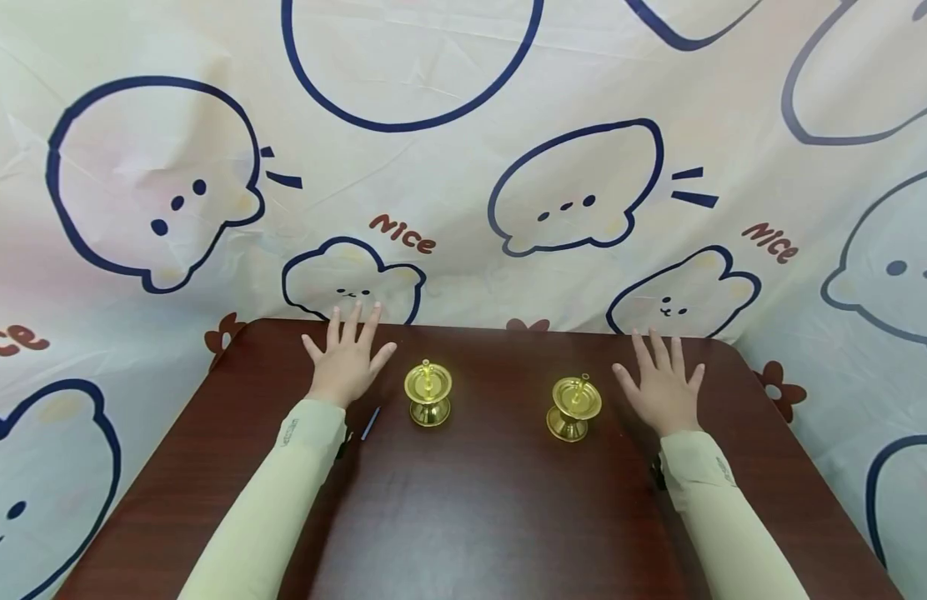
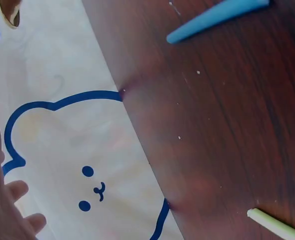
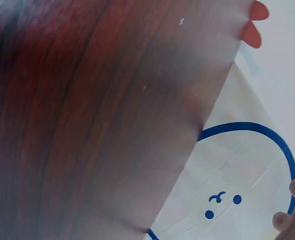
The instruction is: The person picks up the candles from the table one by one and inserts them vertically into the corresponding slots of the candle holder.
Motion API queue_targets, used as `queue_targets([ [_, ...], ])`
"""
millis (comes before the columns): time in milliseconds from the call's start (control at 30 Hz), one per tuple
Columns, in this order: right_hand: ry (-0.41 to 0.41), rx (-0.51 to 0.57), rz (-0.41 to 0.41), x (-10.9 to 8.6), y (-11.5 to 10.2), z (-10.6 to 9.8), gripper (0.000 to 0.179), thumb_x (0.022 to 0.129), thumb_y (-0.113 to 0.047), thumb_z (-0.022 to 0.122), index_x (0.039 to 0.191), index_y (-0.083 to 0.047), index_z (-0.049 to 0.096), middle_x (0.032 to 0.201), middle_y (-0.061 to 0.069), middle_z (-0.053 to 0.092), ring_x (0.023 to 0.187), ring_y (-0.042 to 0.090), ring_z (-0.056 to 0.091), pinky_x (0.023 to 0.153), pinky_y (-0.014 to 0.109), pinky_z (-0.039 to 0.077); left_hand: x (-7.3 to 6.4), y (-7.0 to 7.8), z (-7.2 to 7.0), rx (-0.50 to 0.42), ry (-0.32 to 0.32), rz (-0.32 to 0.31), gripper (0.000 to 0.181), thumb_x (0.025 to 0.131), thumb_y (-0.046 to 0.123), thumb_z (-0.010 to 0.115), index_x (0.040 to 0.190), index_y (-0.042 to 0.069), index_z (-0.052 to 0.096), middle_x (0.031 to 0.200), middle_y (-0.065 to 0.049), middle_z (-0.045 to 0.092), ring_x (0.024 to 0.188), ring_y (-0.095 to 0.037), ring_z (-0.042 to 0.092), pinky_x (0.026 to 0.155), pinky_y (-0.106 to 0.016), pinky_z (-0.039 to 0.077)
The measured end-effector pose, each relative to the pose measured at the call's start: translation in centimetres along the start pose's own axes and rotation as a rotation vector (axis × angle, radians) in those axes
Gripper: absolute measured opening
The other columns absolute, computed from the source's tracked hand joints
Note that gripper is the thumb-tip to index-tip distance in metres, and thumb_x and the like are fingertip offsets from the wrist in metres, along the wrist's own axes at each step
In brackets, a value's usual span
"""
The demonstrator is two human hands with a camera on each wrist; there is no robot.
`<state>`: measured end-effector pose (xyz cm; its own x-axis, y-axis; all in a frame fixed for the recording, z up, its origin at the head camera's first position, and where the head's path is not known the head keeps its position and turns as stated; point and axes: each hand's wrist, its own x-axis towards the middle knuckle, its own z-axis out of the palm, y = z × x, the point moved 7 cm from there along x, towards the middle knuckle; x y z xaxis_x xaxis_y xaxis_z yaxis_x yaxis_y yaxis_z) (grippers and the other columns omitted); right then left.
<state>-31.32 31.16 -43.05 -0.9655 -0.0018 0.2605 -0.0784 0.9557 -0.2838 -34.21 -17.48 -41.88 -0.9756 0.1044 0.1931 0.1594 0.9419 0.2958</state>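
Note:
Two brass oil lamps, each a shallow dish on a footed stem, stand upright on the dark wooden table in the head view. The left lamp (image 1: 428,392) is to the right of my left hand (image 1: 347,360), whose fingers are spread toward the table's far edge. My right hand (image 1: 664,392) is spread the same way, to the right of the other lamp (image 1: 574,408). Neither hand holds anything. A thin blue stick (image 1: 370,423) lies beside the left cuff. The left wrist view also shows a pale green stick (image 2: 277,225), hidden from the head view.
The glossy brown table (image 1: 478,517) ends at a far edge just past the fingertips. Behind it and along both sides hangs a pale curtain (image 1: 448,183) printed with cartoon bears. Small pale specks dot the tabletop in the left wrist view.

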Motion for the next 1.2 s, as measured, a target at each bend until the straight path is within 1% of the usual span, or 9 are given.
queue_targets([
  [67,0.018,0.008,0.007,-0.2,-0.1,-0.2,0.072,0.105,-0.057,0.038,0.161,-0.014,0.024,0.166,0.021,0.017,0.153,0.046,-0.001,0.108,0.081,-0.004,-0.2,0.2,-0.3,-0.025,0.036,0.008,0.075,0.104,0.056,0.045,0.164,0.024,0.013,0.169,-0.016,0.01,0.153,-0.045,0.002,0.105,-0.083,-0.003],
  [133,0.043,0.022,0.012,-0.3,-0.3,-0.4,0.07,0.106,-0.055,0.037,0.16,-0.011,0.028,0.165,0.021,0.019,0.152,0.046,0.003,0.108,0.081,-0.001,-0.5,0.3,-0.7,-0.05,0.08,0.018,0.072,0.105,0.054,0.045,0.164,0.022,0.017,0.167,-0.017,0.018,0.151,-0.046,0.012,0.108,-0.082,0.002],
  [300,0.122,0.086,0.02,-0.7,-1.3,-1.3,0.062,0.108,-0.045,0.039,0.152,-0.002,0.039,0.161,0.025,0.027,0.149,0.048,0.017,0.109,0.08,0.007,-1.2,0.9,-1.9,-0.11,0.213,0.053,0.059,0.106,0.046,0.047,0.156,0.016,0.038,0.153,-0.019,0.043,0.138,-0.045,0.039,0.112,-0.073,0.019],
  [367,0.144,0.125,0.033,-0.9,-1.9,-1.7,0.058,0.109,-0.041,0.04,0.149,0.001,0.042,0.159,0.026,0.03,0.147,0.048,0.022,0.11,0.079,0.009,-1.4,1.0,-2.4,-0.121,0.261,0.062,0.054,0.107,0.043,0.048,0.15,0.011,0.046,0.146,-0.02,0.05,0.132,-0.044,0.045,0.111,-0.069,0.026],
  [433,0.161,0.155,0.038,-1.0,-2.5,-1.9,0.056,0.109,-0.038,0.04,0.148,0.002,0.044,0.156,0.028,0.032,0.145,0.049,0.025,0.111,0.077,0.01,-1.6,1.0,-2.8,-0.131,0.295,0.064,0.051,0.107,0.041,0.049,0.145,0.007,0.051,0.14,-0.022,0.054,0.128,-0.044,0.049,0.11,-0.067,0.031],
  [567,0.199,0.197,0.01,-1.4,-3.8,-2.6,0.053,0.109,-0.034,0.043,0.144,0.004,0.047,0.152,0.029,0.037,0.14,0.049,0.031,0.113,0.073,0.015,-1.9,0.8,-3.4,-0.155,0.324,0.054,0.05,0.108,0.04,0.048,0.14,0.003,0.054,0.137,-0.023,0.057,0.125,-0.043,0.052,0.105,-0.067,0.036],
  [767,0.258,0.236,-0.061,-1.9,-5.6,-3.4,0.049,0.108,-0.032,0.047,0.142,0.004,0.051,0.147,0.028,0.042,0.137,0.048,0.036,0.11,0.07,0.023,-2.3,0.8,-4.1,-0.197,0.361,0.044,0.049,0.109,0.04,0.044,0.138,0.002,0.055,0.136,-0.023,0.057,0.123,-0.043,0.052,0.102,-0.067,0.038],
  [1067,0.335,0.283,-0.187,-2.7,-8.8,-4.2,0.042,0.104,-0.021,0.055,0.138,0.004,0.055,0.145,0.026,0.046,0.134,0.046,0.04,0.108,0.07,0.028,-3.4,0.5,-5.0,-0.273,0.413,0.015,0.047,0.109,0.038,0.043,0.135,0.002,0.057,0.13,-0.022,0.059,0.118,-0.041,0.055,0.099,-0.066,0.038],
  [1200,0.353,0.3,-0.244,-3.1,-10.4,-4.5,0.04,0.102,-0.017,0.058,0.136,0.004,0.056,0.144,0.026,0.048,0.134,0.045,0.042,0.108,0.068,0.03,-4.0,0.2,-5.5,-0.344,0.427,-0.018,0.045,0.11,0.036,0.043,0.135,0.002,0.056,0.127,-0.021,0.06,0.115,-0.039,0.056,0.097,-0.064,0.041],
])
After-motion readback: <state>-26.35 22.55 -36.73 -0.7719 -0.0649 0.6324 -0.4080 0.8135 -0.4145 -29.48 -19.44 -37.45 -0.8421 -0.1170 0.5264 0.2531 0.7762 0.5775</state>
